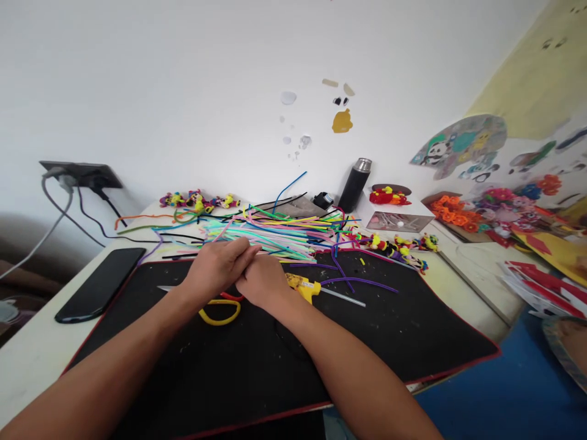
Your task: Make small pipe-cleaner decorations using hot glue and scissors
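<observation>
Left hand [213, 267] and right hand [266, 281] touch, grips curled closed, any contents hidden. Scissors [216, 321] lie at eight o'clock.

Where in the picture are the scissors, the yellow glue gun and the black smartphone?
Scissors [220, 322]: head view, on the lower edge of the yellow handle loop.
Yellow glue gun [307, 287]: head view, on its body.
Black smartphone [99, 286]: head view, on its flat face.

Left hand [211, 267] and right hand [265, 282] meet, fingers [239, 249] curled, forearms [353, 363] angled inward
</observation>
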{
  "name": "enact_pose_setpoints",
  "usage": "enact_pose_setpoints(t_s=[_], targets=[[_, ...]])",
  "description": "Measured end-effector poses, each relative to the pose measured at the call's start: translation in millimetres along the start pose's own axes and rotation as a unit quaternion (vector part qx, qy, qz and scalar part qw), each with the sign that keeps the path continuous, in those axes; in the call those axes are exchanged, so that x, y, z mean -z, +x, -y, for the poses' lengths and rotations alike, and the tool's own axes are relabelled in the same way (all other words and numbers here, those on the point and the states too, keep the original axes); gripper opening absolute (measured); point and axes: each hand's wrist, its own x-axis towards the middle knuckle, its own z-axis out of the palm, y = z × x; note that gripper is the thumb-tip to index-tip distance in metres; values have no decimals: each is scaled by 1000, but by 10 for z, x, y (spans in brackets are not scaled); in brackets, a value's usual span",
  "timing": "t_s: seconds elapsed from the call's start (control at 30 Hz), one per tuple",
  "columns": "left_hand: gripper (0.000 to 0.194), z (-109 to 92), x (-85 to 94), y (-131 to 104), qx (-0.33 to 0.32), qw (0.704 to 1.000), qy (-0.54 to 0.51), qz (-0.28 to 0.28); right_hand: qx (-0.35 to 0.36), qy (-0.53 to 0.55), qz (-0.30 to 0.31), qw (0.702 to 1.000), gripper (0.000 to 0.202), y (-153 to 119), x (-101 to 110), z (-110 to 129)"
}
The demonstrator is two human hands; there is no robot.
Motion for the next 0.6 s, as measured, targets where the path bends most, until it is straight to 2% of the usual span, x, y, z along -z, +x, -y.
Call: enact_pose_setpoints(t_s=[0.23, 0.37, 0.43, 0.5, 0.6], targets=[[37, -30, -86, -14, 51, 998, -14, 30, 2, 8, 11, 1000, 29, -9, -40, -51], [32, -64, 5, 26, 90, 988, -119, 50, -16, 50, 1, 999, 23, -1, 0, -103], [33, -33, 107, 63, 79, 971, -219, 48, -17, 101, -14, 995, 19, -5, 50, -127], [43, 39, 222, 103, 65, 942, -324, 54, -6, 176, -34, 984, 22, -14, 107, -146], [51, 166, 363, 147, 77, 903, -407, 111, -1, 308, -27, 951, 34, -38, 160, -159]])
